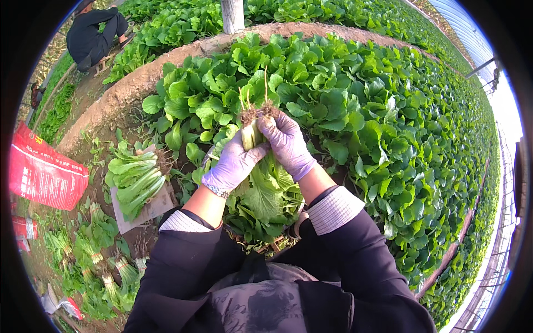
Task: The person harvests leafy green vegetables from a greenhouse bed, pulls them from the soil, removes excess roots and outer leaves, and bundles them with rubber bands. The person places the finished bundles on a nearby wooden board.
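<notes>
Both my hands wear thin lilac gloves and meet in front of my lap. My left hand [234,161] grips pale stems of leafy green plants [264,195], whose leaves hang downward below my wrists. At the top, thin roots with clinging soil [248,113] point away from me. My right hand [289,143] pinches the root end of the plants, its thumb against the stem base. To the left, a pile of pulled leafy greens [139,179] lies on a flat board [125,218], roots facing right.
Dense rows of growing greens [333,95] spread ahead and right. A soil ridge [125,89] curves past a post [232,16]. Several tied bundles of greens [110,287] lie at lower left, near a red printed sack [48,170]. Another person [91,35] crouches at upper left.
</notes>
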A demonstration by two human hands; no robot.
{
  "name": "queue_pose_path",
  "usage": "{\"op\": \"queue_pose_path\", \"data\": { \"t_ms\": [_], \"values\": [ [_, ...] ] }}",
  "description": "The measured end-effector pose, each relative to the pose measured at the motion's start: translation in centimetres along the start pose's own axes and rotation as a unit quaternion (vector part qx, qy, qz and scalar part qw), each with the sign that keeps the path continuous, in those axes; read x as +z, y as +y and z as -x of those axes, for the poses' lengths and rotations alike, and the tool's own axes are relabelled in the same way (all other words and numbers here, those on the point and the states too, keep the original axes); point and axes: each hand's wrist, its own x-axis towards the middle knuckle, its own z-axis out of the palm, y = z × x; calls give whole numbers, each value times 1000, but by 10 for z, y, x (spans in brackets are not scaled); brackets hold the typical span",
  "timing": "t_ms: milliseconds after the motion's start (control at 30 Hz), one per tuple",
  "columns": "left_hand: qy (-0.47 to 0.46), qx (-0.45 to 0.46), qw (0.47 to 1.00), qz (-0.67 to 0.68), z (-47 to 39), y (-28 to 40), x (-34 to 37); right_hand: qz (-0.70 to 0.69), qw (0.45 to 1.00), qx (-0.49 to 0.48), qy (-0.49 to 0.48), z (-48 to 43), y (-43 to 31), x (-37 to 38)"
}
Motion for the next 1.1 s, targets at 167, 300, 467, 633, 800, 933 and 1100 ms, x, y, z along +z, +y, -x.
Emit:
{"op": "queue_pose_path", "data": {
  "t_ms": [167, 300, 467, 633, 800, 933, 1100],
  "values": [
    [-7, -119, 992, 44, 0, -1, 3, 107, 993, -32, 25, -2, 9, -4],
    [13, -148, 985, 90, -2, -8, 19, 158, 984, -48, 68, 5, 2, -9],
    [87, -113, 964, 226, -7, -23, 27, 277, 958, -70, 13, 4, -17, -16],
    [86, -160, 967, 179, -13, -26, 10, 269, 963, -27, 0, -16, -13, -91],
    [63, -133, 970, 195, -30, -4, 22, 721, 463, 480, -192, 18, 64, -245],
    [81, -123, 972, 184, -32, -4, 3, 814, 259, 426, -298, 76, 148, -315],
    [117, -181, 967, 133, -45, -12, 2, 888, 248, 372, -110, 126, 201, -448]
  ]
}}
